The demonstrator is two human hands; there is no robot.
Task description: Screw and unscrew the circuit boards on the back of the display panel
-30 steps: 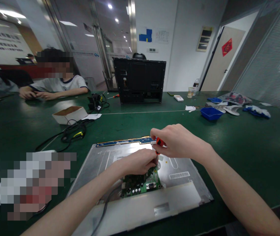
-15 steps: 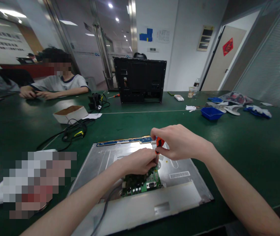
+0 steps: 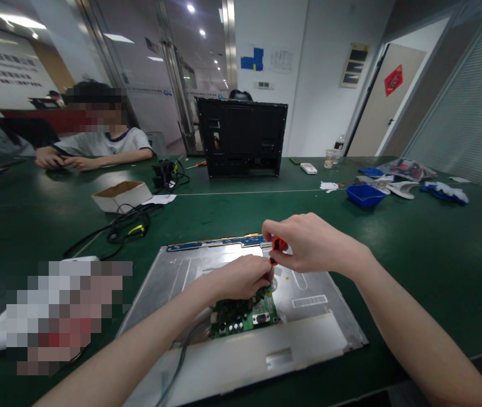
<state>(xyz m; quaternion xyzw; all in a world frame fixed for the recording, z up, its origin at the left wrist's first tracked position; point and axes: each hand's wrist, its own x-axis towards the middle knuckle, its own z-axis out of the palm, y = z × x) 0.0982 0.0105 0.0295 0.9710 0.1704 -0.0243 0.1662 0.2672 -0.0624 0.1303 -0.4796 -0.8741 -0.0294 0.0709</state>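
Note:
My right hand [image 3: 308,243] is closed around the orange and black handle of a screwdriver [image 3: 279,243], which it holds upright from above. Its thin shaft runs down to the fingertips of my left hand [image 3: 241,277], which are pinched together around its lower part; the tip is hidden. Under my left hand lies a green circuit board [image 3: 244,322] with a video port and several capacitors, partly covered by the hand. The board sits on the metal back of a display panel [image 3: 308,333], flat on the table. A blue strip board [image 3: 211,244] runs along the panel's far edge.
A black monitor housing [image 3: 243,138] stands at the back of the green table [image 3: 393,254]. To the left are a cardboard box [image 3: 122,198], black cables [image 3: 117,232] and a blurred-out object. A blue tray [image 3: 365,195] and gloves [image 3: 446,192] lie right. A person [image 3: 100,144] sits far left.
My right hand and the screwdriver handle have shifted very slightly to the right, with the handle a little turned. My left hand stays in place on the board.

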